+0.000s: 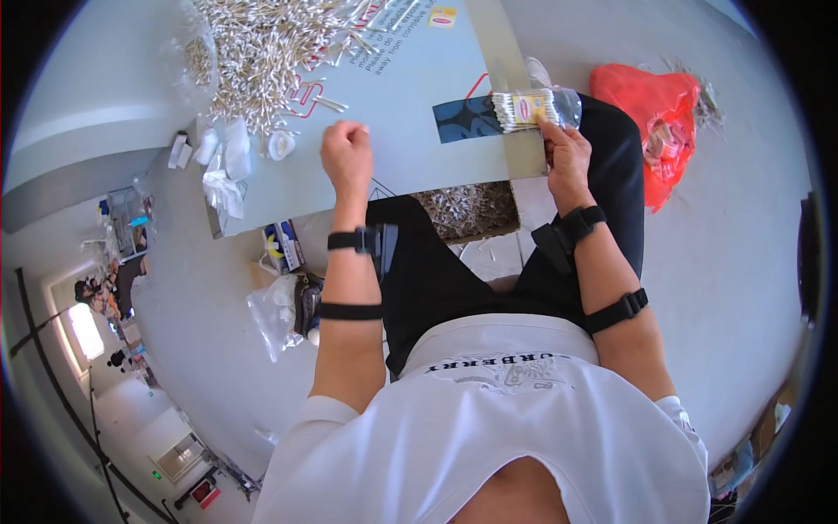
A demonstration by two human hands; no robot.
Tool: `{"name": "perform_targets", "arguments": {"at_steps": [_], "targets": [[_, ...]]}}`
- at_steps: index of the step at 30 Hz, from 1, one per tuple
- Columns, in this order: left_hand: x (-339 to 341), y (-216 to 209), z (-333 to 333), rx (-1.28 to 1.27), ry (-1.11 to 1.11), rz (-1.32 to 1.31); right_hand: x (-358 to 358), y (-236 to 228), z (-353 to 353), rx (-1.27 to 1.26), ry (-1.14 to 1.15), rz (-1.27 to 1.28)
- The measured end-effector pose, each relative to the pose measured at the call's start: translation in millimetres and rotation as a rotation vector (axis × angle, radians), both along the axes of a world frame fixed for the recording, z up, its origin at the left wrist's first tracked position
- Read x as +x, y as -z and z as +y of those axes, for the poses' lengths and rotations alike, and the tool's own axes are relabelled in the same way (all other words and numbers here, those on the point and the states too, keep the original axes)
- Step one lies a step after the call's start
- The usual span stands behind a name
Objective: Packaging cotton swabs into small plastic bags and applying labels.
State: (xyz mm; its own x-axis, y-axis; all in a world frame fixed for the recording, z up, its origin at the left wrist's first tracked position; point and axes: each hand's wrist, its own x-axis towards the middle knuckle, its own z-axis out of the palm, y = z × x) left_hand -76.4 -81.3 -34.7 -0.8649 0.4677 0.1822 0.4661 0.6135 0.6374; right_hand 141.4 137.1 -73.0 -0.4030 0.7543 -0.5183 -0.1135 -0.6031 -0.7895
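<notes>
My right hand (568, 157) pinches the lower edge of a clear plastic packet of cotton swabs (511, 112) with a yellow label. The packet lies at the right edge of the cardboard-topped work surface (393, 157), partly over a dark blue strip (463, 120). My left hand (347, 162) is closed in a fist above the board, with nothing showing in its fingers. Beyond it, to the upper left, spreads a big heap of loose cotton swabs (262, 65). A small round white container (281, 145) stands left of that fist.
An open box of cotton swabs (471, 212) sits below the board, between my legs. A red plastic bag (655, 122) with packets inside lies on the floor at right. White wrappers (225, 188) lie at the board's left corner. A small yellow label (443, 17) lies at the far side.
</notes>
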Motion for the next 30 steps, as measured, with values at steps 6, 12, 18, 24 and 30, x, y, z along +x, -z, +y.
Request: {"name": "perform_targets", "arguments": {"at_steps": [6,12,18,24,30], "targets": [[-40.5,-10.5,26.1,-0.283,-0.470,0.002,-3.3,-13.3,-4.4,-0.023,0.013,-0.039],[-51.9,-7.5,25.2,-0.498,-0.551,-0.011,-2.5,-11.5,-2.7,-0.009,0.025,-0.043],[-22.8,0.1,-5.7,-0.268,-0.407,0.080,-1.5,-3.8,-0.5,-0.009,0.000,0.030],[62.1,-23.1,35.1,-0.081,0.499,0.052,-3.7,-19.9,-5.9,-0.047,0.038,0.033],[79.2,-25.5,73.4,-0.155,0.715,0.212,-1.8,-10.2,-1.6,-0.032,0.015,0.022]]}}
